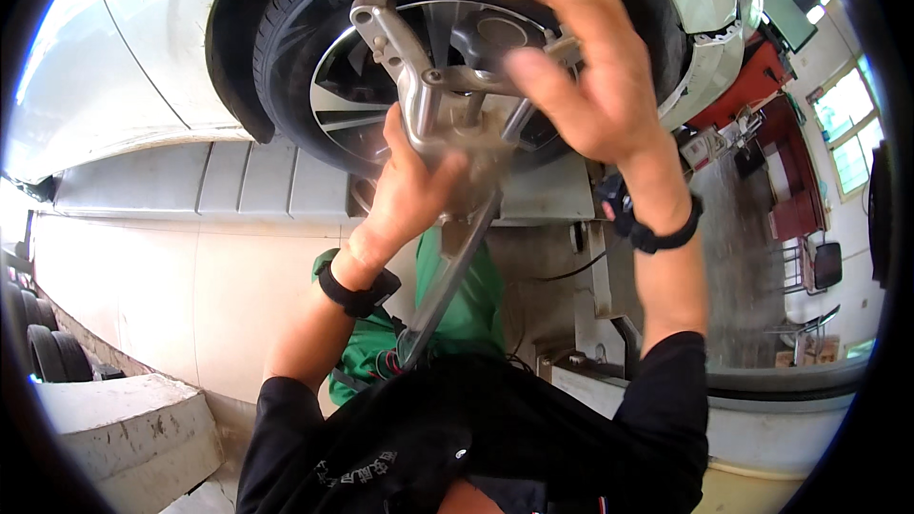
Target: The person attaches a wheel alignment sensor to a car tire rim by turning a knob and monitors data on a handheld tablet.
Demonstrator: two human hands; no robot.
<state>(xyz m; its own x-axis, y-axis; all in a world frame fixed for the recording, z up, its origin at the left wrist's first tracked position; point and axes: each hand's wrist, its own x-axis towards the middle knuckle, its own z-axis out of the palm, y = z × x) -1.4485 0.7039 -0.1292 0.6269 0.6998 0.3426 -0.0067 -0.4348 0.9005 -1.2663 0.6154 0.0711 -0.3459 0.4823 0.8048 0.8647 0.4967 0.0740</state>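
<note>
A metal wheel clamp (419, 100) with jointed arms is in front of the car wheel (278, 52), partly covering its spoked rim. A dark star-shaped knob (464, 41) shows at the clamp's upper middle. My left hand (405, 190) is closed around the clamp's lower left side, its thumb smeared by motion. My right hand (605, 86) is raised at the clamp's right, fingers apart and curved, with nothing in it; its thumb is close to the knob. A long metal bar (452, 271) slants down from the clamp toward my waist.
The white car body (124, 57) surrounds the wheel above a grey ramp (243, 176). Stacked tyres (52, 352) and a white block (138, 428) are at lower left. A black cable (571, 271) hangs below the ramp. Red cabinets and a chair (826, 266) stand far right.
</note>
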